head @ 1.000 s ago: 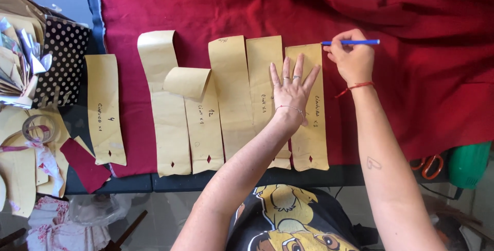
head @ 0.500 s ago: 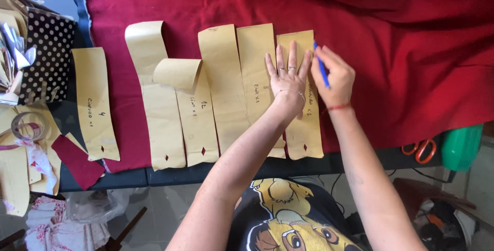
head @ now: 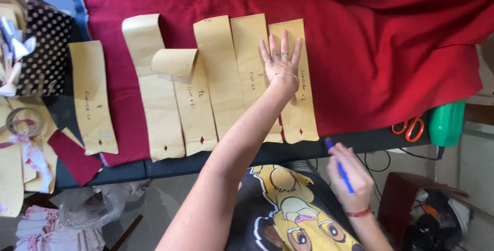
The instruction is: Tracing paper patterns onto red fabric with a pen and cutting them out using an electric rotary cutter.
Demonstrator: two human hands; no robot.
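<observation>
My left hand (head: 280,60) lies flat on the paper patterns (head: 285,76) over red cloth (head: 386,50); my right hand (head: 350,176), at five o'clock, grips a blue pen (head: 338,164).

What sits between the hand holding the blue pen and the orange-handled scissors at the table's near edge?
Head view: only bare dark table edge between the right hand with the blue pen and the orange-handled scissors.

Matt tan paper pattern strips (head: 221,76) lie on soft, slightly fuzzy red cloth (head: 381,50).
</observation>
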